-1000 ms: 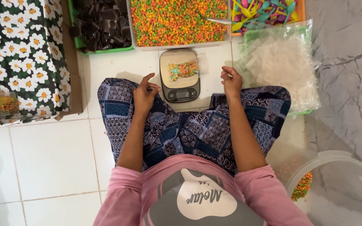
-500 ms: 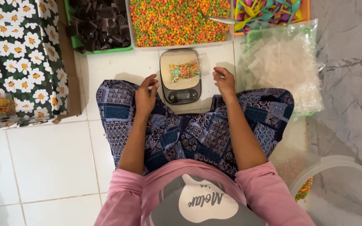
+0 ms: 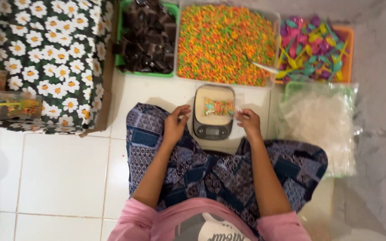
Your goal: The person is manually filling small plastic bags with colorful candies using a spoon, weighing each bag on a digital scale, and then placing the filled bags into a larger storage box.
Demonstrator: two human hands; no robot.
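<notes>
A small digital kitchen scale (image 3: 212,112) stands on the white tiled floor in front of my crossed legs. On its platform lies a small clear bag of orange, green and yellow sprinkles (image 3: 218,107). My left hand (image 3: 176,124) hovers just left of the scale, fingers loosely curled and holding nothing. At the scale's right edge, the fingertips of my right hand (image 3: 248,122) pinch the corner of the clear bag.
Behind the scale sit a clear tub of coloured sprinkles (image 3: 225,42), a green tray of dark pieces (image 3: 147,38) and an orange tray of coloured plastic spoons (image 3: 314,51). A bag of clear plastic containers (image 3: 321,120) lies at right. A daisy-patterned box (image 3: 45,62) stands left.
Both hands have moved forward from my knees to the two sides of the scale. My right hand has reached the bag's corner.
</notes>
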